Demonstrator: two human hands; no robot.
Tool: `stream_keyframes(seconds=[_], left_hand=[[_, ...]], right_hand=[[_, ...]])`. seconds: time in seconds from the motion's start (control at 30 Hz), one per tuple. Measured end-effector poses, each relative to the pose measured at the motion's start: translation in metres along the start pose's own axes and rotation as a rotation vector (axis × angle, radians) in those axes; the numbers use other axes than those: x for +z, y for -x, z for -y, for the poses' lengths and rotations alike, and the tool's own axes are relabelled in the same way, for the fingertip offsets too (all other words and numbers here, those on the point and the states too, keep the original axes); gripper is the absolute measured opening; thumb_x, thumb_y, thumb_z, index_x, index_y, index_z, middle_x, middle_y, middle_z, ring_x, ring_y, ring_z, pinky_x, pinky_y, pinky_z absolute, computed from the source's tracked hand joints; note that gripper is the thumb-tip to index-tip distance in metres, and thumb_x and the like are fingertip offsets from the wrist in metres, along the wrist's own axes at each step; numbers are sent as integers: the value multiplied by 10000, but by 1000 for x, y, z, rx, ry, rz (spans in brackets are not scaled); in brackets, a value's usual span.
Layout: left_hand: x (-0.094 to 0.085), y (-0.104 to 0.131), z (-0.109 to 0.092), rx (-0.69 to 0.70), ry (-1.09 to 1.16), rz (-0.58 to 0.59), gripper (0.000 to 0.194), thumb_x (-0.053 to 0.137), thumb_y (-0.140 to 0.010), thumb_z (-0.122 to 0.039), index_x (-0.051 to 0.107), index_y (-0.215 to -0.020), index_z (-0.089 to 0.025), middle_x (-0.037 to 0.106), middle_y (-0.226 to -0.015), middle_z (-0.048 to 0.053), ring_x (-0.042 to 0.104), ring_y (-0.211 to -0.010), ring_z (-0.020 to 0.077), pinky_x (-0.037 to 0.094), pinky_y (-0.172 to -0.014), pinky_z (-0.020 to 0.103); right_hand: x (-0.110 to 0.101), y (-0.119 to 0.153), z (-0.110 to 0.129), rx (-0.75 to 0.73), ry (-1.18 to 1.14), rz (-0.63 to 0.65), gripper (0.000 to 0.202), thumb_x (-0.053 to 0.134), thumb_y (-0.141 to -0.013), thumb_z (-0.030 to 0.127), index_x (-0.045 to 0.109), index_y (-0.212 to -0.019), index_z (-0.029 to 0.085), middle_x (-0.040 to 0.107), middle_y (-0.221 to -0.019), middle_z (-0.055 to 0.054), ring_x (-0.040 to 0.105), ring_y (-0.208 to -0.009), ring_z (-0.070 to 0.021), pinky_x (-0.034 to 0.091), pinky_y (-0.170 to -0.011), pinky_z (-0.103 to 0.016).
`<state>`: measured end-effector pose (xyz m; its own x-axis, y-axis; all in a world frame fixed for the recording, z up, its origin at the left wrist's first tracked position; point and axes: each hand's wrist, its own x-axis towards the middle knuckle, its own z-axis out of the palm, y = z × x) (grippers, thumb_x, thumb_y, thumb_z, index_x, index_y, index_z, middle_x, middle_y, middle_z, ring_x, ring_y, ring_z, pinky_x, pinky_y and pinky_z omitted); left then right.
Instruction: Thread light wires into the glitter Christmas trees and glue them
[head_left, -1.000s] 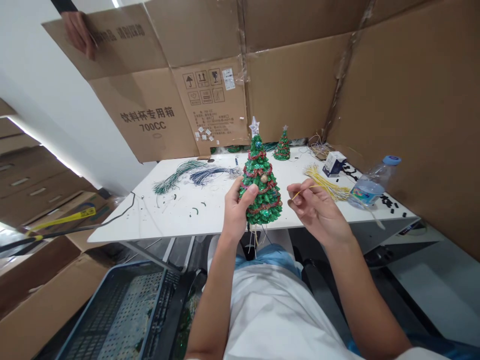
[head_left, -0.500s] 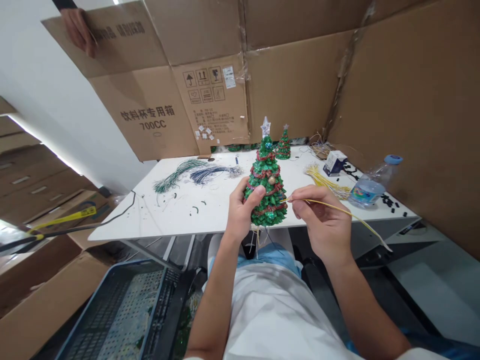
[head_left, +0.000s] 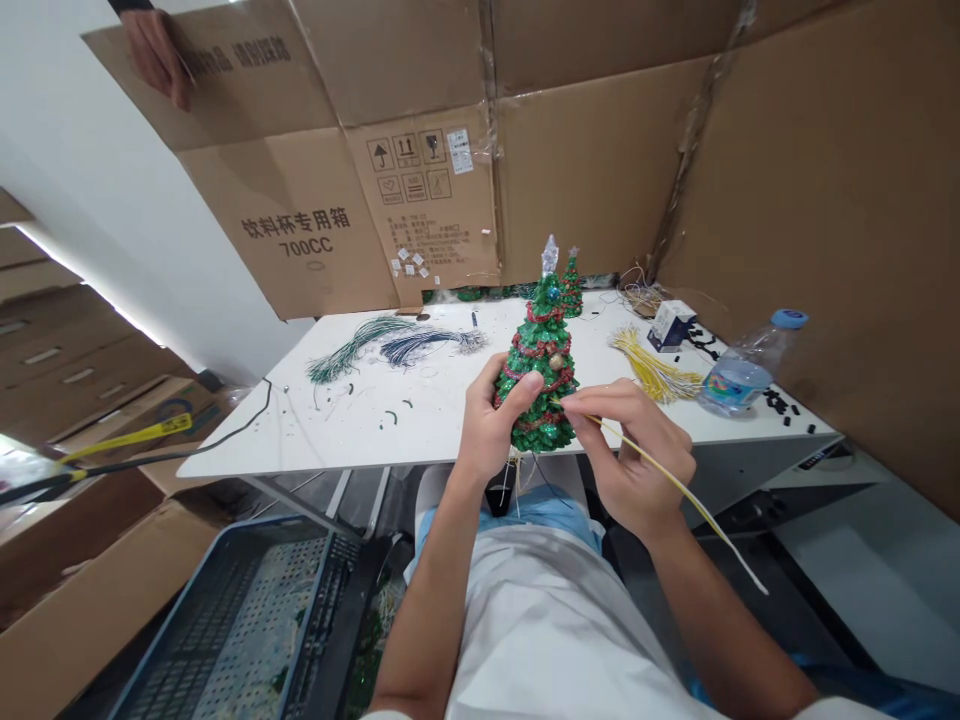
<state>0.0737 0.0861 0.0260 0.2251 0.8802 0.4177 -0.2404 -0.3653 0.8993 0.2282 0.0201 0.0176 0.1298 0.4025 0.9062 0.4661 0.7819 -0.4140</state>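
A small green Christmas tree point(head_left: 541, 385) with red garlands and a clear star on top is gripped on its left side by my left hand point(head_left: 491, 415), thumb across its front. My right hand point(head_left: 634, 450) pinches a yellow wire point(head_left: 675, 482) near its end, right against the tree's lower right side. The wire's other end, whitish, hangs down past my right wrist. Thin wires dangle beneath the tree's base. Behind it on the table stands a second, smaller-looking tree point(head_left: 572, 288).
On the white table point(head_left: 345, 437) lie green wires point(head_left: 352, 345), blue wires point(head_left: 427, 345) and yellow wires point(head_left: 652, 368). A bottle point(head_left: 739, 372) and small box point(head_left: 671, 326) stand right. Cardboard point(head_left: 585, 180) walls the back; another person's hand point(head_left: 156, 55) rests on it. A blue crate point(head_left: 225, 620) is lower left.
The held tree has shifted slightly right and turned a little. My right hand has moved left and closer against it, and the wire's free end now hangs lower.
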Motion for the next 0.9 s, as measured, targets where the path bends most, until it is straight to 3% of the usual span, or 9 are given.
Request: stream_keyframes(seconds=[0.17,0.33,0.67,0.9], left_hand=[[0,0,-1,-5,-14,-30,418,804,-946,-597,761,-1122,-221,747,-1014,25,641,-919,207,517,-859,289],[0,-1,-1,20,-12,-30,396,803,-951,-580,766,-1109,-218,738,-1016,26,629,-942,206,509,-889,290],[-1,1,1,2,-33,-15,383,791,-965,-566,752,-1130,-222,739,-1044,24,625,-957,207,507,-894,285],[-1,0,0,5,-29,-11,384,788,-969,-555,753,-1154,-221,746,-1049,30,629,-956,209,508,-908,297]], right_hand=[[-2,0,-5,-208,92,80,446,750,-975,35,761,-1309,330,850,-1058,-51,787,-921,-253,653,-766,-436],[-3,2,-7,-276,107,147,411,730,-983,34,751,-1314,276,855,-1090,-83,786,-931,-253,663,-757,-430],[0,0,-5,-336,172,35,358,714,-988,-11,775,-1269,203,863,-1042,-112,809,-917,-244,664,-777,-397],[1,1,-6,-355,193,12,424,714,-987,-19,775,-1324,230,868,-1060,-106,817,-921,-246,665,-765,-400]])
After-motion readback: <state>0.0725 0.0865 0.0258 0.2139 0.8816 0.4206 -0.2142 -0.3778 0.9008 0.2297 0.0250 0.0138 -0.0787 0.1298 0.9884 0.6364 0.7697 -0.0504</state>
